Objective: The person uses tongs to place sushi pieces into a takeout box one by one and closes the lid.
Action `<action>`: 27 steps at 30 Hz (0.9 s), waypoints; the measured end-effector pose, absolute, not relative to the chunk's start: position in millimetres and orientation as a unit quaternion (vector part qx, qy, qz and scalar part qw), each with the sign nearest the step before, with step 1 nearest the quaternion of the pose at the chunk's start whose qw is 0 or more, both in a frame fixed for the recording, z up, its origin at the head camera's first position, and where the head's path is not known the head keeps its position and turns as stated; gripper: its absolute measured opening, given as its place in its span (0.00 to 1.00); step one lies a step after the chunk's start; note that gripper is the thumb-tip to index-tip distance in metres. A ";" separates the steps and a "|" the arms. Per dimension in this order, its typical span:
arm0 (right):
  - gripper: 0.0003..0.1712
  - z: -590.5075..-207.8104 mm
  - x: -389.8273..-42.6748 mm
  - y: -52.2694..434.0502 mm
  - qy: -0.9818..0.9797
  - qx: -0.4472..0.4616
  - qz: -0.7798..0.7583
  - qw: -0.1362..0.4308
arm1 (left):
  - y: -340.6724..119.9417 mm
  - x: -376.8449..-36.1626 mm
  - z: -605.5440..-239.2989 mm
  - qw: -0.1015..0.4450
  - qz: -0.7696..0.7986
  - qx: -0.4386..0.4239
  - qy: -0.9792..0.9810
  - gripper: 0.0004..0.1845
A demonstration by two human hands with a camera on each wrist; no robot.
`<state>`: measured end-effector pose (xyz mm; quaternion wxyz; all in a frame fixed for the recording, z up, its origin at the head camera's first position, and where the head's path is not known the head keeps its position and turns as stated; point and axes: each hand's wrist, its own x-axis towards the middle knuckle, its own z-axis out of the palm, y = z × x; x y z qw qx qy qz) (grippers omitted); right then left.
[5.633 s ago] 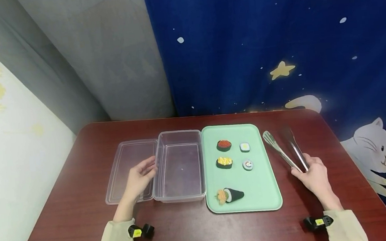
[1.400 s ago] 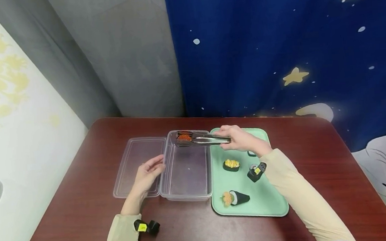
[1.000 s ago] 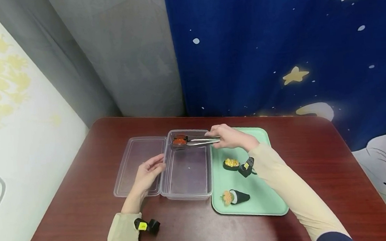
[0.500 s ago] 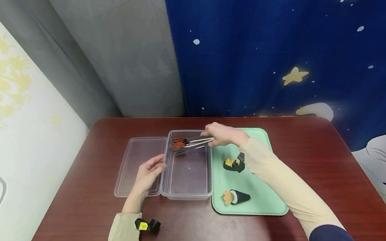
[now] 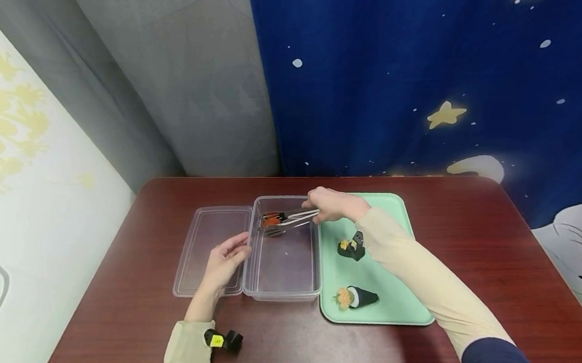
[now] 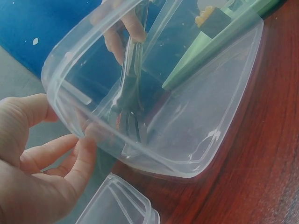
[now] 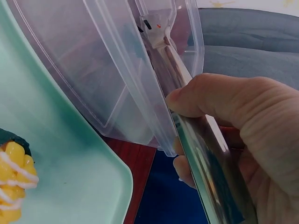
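Since the earliest frame, the red roe gunkan sushi (image 5: 271, 221) has left the tray (image 5: 387, 309) for the clear container (image 5: 286, 269), and the right hand (image 5: 331, 204) has come over from the desk (image 5: 265, 347) to the container's right rim with the tongs (image 7: 198, 133).

On the desk, the green tray lies against the container's right side, and the transparent lid (image 5: 200, 254) lies flat at its left. The left hand's loose, slightly parted fingers touch the container's left wall. The right hand has thumb and fingers clamped on the tongs, whose long axis runs crosswise into the container.

To the container's right, the black cone hand roll (image 5: 362, 296) points away from it, the corn gunkan (image 7: 16, 182) lying farther back. The roe gunkan sits between the tong tips at the container's far left, straight left of the right hand; the left fingertips are nearer, but outside the wall. I cannot tell whether it touches the container's floor.
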<state>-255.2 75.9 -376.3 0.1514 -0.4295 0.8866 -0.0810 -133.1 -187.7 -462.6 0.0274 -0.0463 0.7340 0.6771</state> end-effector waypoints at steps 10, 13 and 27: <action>0.26 -374.6 -253.9 75.0 0.891 -0.416 -0.085 0.158 | -187.8 -133.3 -461.8 0.033 0.676 -0.047 0.735 0.23; 0.27 -374.5 -253.6 74.9 0.892 -0.415 -0.084 0.157 | -187.9 -133.2 -461.9 0.033 0.676 -0.045 0.734 0.23; 0.28 -369.4 -249.5 89.8 0.883 -0.434 -0.117 0.133 | -189.2 -133.7 -463.9 0.029 0.673 -0.041 0.738 0.23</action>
